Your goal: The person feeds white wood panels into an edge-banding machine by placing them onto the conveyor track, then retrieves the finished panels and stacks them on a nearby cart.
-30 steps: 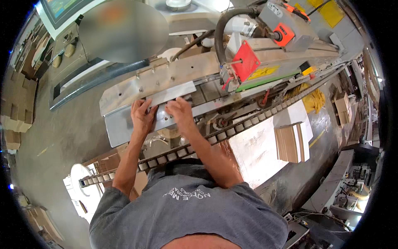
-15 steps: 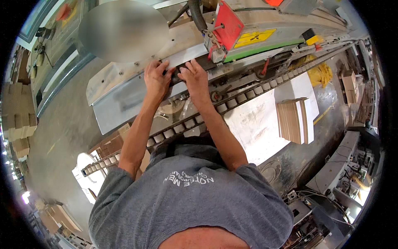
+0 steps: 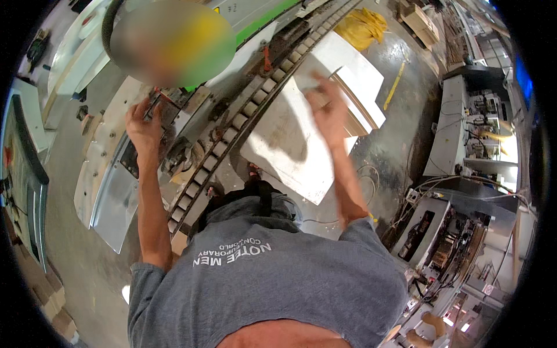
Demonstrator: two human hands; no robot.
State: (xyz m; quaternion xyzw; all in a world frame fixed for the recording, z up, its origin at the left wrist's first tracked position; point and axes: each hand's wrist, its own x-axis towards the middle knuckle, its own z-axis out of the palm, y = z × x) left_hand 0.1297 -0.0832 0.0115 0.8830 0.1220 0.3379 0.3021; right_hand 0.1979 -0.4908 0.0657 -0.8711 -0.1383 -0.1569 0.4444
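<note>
Apparently for easy reach, the boards point(image 3: 357, 110) sit stacked on the white table point(image 3: 278, 159), beside the blurred right hand point(image 3: 329, 113), half open and seemingly empty; the left hand point(image 3: 145, 126) curls at the machine point(image 3: 184, 119), its hold impossible to tell

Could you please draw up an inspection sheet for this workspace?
Surface: white board, partly shadowed.
Job's things: stack of panels on the white board; machine with a metal guide plate.
Clutter: crumpled yellow sheet on the floor.
Hands: left hand at the machine, contact unclear; right hand blurred, open, by the stack of panels.
Cables: light cables beside the right-hand equipment.
Surroundings: roller track between machine and white board.
</note>
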